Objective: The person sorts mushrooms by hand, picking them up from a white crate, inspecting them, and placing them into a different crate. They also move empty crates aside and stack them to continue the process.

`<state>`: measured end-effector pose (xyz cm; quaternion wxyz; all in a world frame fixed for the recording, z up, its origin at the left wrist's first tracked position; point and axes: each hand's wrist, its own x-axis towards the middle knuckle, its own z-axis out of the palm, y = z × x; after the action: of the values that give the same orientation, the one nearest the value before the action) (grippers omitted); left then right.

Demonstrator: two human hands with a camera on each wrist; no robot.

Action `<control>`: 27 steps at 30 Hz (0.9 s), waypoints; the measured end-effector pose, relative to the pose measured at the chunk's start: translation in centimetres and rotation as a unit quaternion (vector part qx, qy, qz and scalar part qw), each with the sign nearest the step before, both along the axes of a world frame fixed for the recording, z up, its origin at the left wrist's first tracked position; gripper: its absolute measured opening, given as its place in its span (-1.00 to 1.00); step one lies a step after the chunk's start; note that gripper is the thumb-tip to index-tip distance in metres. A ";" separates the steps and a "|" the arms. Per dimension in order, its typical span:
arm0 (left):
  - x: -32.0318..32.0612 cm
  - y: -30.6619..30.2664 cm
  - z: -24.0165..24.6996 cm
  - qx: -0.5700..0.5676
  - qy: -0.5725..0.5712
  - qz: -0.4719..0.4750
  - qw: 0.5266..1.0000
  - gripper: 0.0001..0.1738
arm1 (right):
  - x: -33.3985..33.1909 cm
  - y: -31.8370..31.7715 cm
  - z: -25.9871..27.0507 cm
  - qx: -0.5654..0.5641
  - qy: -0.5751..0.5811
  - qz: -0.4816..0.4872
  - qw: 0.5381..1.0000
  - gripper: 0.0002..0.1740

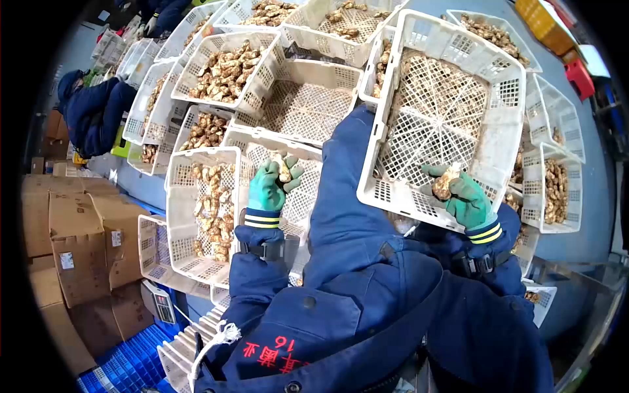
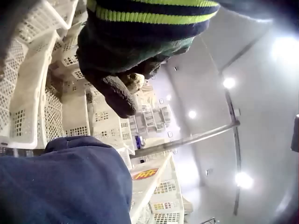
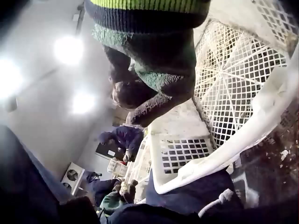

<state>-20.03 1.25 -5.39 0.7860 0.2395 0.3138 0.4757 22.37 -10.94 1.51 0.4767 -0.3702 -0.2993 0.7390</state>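
Observation:
In the head view, my left hand (image 1: 268, 187) in a green glove grips a small brown-and-white mushroom (image 1: 284, 171) above a white crate at centre left. My right hand (image 1: 466, 199), gloved alike, holds a larger mushroom (image 1: 446, 182) over the near edge of a tilted white crate (image 1: 375, 171), whose mesh floor is bare apart from brown dirt. The left wrist view shows the pale tip of a mushroom (image 2: 134, 82) between dark glove fingers (image 2: 117, 95). In the right wrist view, fingers (image 3: 152, 108) curl round the mushroom (image 3: 131, 94).
Mushrooms fill a crate (image 1: 257, 98) at upper left and lie in a crate (image 1: 171, 245) left of my left hand. Cardboard boxes (image 1: 78, 236) and blue crates (image 1: 124, 360) stand at far left. Another person (image 1: 98, 114) bends over crates at upper left. More filled crates (image 1: 576, 196) stand right.

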 end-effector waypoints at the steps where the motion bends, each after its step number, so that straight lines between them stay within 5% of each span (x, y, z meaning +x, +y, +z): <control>1: 0.0 -0.2 0.4 -0.005 -0.023 -0.017 1.000 -0.44 | -0.3 0.0 0.5 0.000 -0.027 0.005 1.000 -0.34; 3: 0.5 -0.5 1.3 -0.018 -0.085 -0.030 0.996 -0.45 | -0.6 -0.3 1.0 -0.043 -0.017 -0.007 0.999 -0.35; 10: 1.9 -0.4 2.7 0.091 0.021 -0.060 0.994 -0.32 | 0.0 -0.1 -0.3 -0.031 0.033 -0.018 0.999 -0.56; 13: 3.2 -1.3 3.4 0.175 0.219 0.009 0.960 -0.21 | -0.1 -0.2 -0.8 -0.011 -0.037 -0.034 0.999 -0.48; 15: 4.5 -2.0 5.7 0.253 0.401 0.047 0.879 -0.15 | -0.2 -0.3 -1.1 -0.001 -0.085 -0.044 0.995 -0.42; 20: 6.0 -2.2 6.2 0.236 0.359 0.066 0.901 0.02 | -0.7 -0.3 -0.6 -0.031 -0.004 -0.064 0.997 -0.49; 27: 5.3 -2.0 4.5 0.305 0.478 0.062 0.821 -0.09 | -0.4 -0.5 -1.1 -0.041 -0.044 -0.084 0.995 -0.46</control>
<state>-14.76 -0.73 -0.87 0.3934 0.6445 0.5031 0.4204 21.99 -11.47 0.41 0.5077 -0.4455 -0.2572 0.6911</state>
